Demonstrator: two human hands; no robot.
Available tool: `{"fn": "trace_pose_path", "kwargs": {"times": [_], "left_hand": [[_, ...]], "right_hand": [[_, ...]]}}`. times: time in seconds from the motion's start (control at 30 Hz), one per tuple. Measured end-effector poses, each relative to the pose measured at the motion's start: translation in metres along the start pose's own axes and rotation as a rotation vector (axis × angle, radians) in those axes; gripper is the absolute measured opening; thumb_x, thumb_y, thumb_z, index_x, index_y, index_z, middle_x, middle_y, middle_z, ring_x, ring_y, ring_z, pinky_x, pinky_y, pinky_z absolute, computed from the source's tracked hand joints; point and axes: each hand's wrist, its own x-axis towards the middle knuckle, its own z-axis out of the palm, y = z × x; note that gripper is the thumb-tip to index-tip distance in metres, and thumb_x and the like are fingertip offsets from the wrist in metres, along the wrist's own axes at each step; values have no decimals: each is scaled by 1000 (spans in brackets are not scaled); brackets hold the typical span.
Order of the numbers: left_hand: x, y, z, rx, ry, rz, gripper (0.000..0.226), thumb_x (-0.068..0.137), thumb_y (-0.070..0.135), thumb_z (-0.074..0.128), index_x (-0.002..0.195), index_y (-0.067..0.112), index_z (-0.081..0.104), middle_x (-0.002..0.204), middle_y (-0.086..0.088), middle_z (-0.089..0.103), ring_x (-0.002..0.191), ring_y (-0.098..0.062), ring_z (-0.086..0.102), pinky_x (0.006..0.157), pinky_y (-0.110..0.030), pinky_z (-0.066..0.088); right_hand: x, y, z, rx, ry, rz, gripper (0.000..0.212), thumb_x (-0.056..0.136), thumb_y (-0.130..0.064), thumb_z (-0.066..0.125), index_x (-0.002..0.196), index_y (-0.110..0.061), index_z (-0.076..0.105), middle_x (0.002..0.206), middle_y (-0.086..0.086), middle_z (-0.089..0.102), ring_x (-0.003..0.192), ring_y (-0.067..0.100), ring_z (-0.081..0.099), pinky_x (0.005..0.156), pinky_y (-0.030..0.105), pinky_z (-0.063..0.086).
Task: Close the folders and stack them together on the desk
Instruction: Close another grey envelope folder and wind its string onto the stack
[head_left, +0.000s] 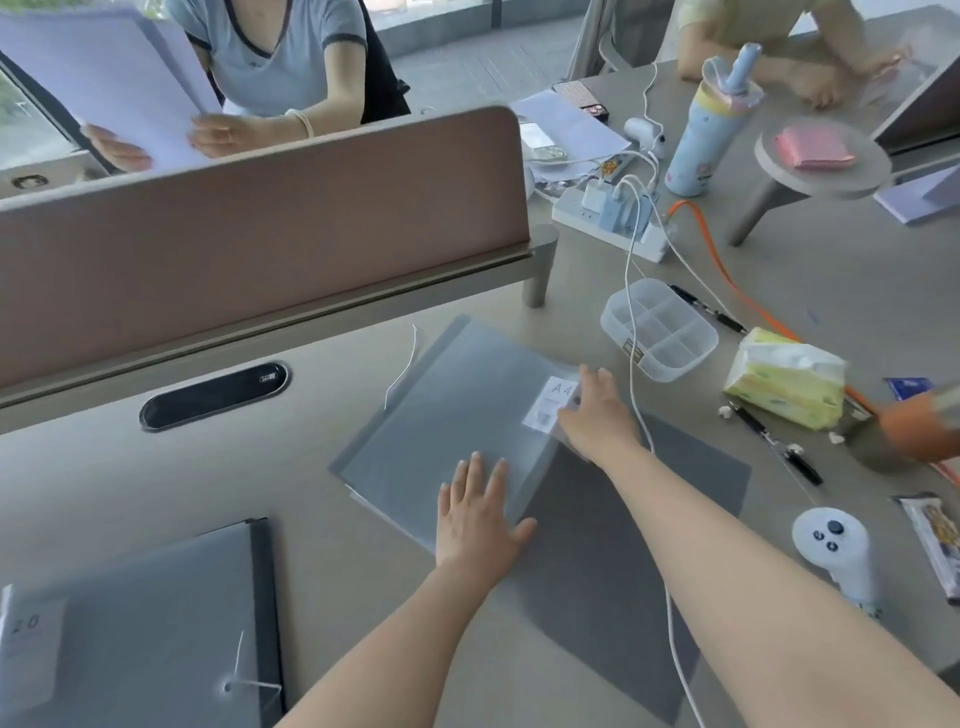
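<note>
1. The left hand (475, 512) lies flat, palm down and fingers spread, on the near edge of the translucent grey folder (452, 415); it presses and grips nothing.
2. The right hand (592, 415) rests on the folder's right corner, fingers reaching over the white A4 label (551, 410); whether the fingers pinch the cover edge or only press on it cannot be told.
3. The folder lies on the desk (337, 597) at an angle, its cover down, its right part over a dark grey mat (649, 519).
4. A thin white string (402, 371) curls beside the folder's far-left edge.
5. A second folder (145, 634), darker and with a string closure, lies closed well to the left of the first, nearer the camera.
6. A white cable (636, 384) runs past the folder's right corner, just beside the right hand.
7. Right of the folder, beyond the cable, stands a clear compartment box (660, 332); further right lies a tissue pack (784, 379).
8. A white controller (836, 551) rests on the desk to the right of the mat.
9. Behind the folder a brown divider panel (260, 234) stands across the desk.
</note>
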Motion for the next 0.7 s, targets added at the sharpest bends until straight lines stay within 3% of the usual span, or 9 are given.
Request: {"fn": "trace_pose_path", "kwargs": {"times": [0.1,0.43,0.7], "left_hand": [[3,0,5,30,16,1,77,91,54,52,154,30,16,166,-3,-4,153,-23,-7,123,-42,-1],[0,-10,4,57,22,-15,78,90,56,50,155,31,15,166,-2,-4,153,-22,-8,123,-42,-1],[-17,-23,-5,-29,30,-94,82,87,55,53,155,29,13,166,2,3,153,-20,-2,123,-39,4]], "right_hand": [[12,1,-1,13,-9,7,71,93,-24,43,157,-22,11,166,3,3,144,29,32,108,40,34],[13,-4,12,-14,3,-12,69,94,-27,46,155,-16,16,158,6,19,127,34,50,97,40,42],[-5,-35,8,170,154,-98,59,92,-24,52,148,-16,35,143,6,38,116,32,56,96,38,43]]}}
